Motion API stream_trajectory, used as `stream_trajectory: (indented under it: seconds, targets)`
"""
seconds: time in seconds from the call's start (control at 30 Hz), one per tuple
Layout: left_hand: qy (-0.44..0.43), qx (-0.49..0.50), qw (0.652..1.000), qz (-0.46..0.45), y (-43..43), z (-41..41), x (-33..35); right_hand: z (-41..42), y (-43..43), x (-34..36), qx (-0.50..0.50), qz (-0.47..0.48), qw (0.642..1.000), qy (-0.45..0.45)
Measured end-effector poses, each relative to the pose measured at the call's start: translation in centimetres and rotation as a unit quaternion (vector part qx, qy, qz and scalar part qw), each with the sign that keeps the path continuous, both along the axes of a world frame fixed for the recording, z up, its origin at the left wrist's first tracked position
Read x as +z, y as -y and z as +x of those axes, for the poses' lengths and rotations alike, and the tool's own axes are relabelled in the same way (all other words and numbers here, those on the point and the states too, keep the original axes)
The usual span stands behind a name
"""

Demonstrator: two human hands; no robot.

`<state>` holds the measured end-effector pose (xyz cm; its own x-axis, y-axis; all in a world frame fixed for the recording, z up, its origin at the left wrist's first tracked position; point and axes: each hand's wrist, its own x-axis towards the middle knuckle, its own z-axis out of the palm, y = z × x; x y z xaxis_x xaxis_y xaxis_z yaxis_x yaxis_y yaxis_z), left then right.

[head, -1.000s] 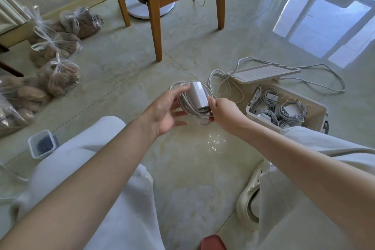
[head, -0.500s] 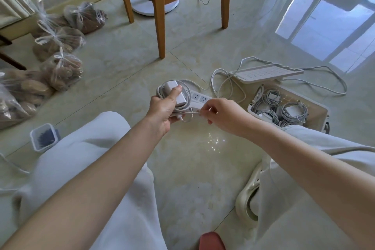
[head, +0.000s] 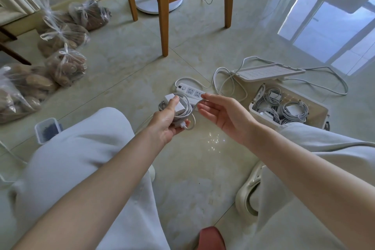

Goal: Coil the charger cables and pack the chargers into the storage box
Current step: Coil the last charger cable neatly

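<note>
My left hand grips a white charger with its grey cable coiled around it, thumb pressed on the brick; the plug end sticks out below my fingers. My right hand hovers just to the right, palm up, fingers relaxed and holding nothing. The beige storage box stands open on the floor at the right with several coiled chargers inside. Its white lid leans on the box's far edge.
A white power strip and loose white cables lie on the tile beyond my hands. A wooden chair stands further back. Tied plastic bags sit at the left, a small clear container by my left knee.
My right hand has let go of the cable end and opened, palm up. My left hand has turned the coiled charger and now holds it alone, slightly lower.
</note>
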<state>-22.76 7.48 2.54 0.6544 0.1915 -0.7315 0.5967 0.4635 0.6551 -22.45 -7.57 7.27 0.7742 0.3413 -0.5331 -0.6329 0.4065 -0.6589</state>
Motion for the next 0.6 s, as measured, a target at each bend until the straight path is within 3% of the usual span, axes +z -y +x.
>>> stream_trajectory:
  seconds: [0.07,0.17,0.23,0.33,0.47,0.5,0.6]
  targets:
    - [-0.002,-0.014,1.0,-0.016,0.0,-0.2,0.0,-0.4,-0.2,-0.2,0.02,-0.016,0.998,0.056]
    - [-0.002,-0.024,1.0,-0.01,0.1,-0.5,0.0,-0.7,-0.5,-0.8,0.019,-0.159,0.976,0.146]
    - [0.001,-0.026,1.0,-0.001,0.2,-0.6,-0.1,-0.8,-0.3,-1.5,-0.011,-0.217,0.968,0.126]
    - [0.006,-0.049,0.999,0.021,0.4,-0.7,0.0,-0.6,-0.1,-2.4,-0.036,-0.222,0.973,0.053]
    - [0.041,-0.114,0.992,0.04,1.3,-1.0,0.3,0.2,-0.1,-3.5,0.019,-0.328,0.944,0.019]
    - [0.059,-0.127,0.989,0.054,1.6,-1.1,0.2,0.4,0.0,-3.8,0.071,-0.388,0.918,0.04]
    - [0.108,-0.138,0.98,0.095,2.2,-1.4,-0.2,0.3,0.5,-4.1,0.253,-0.577,0.756,0.177]
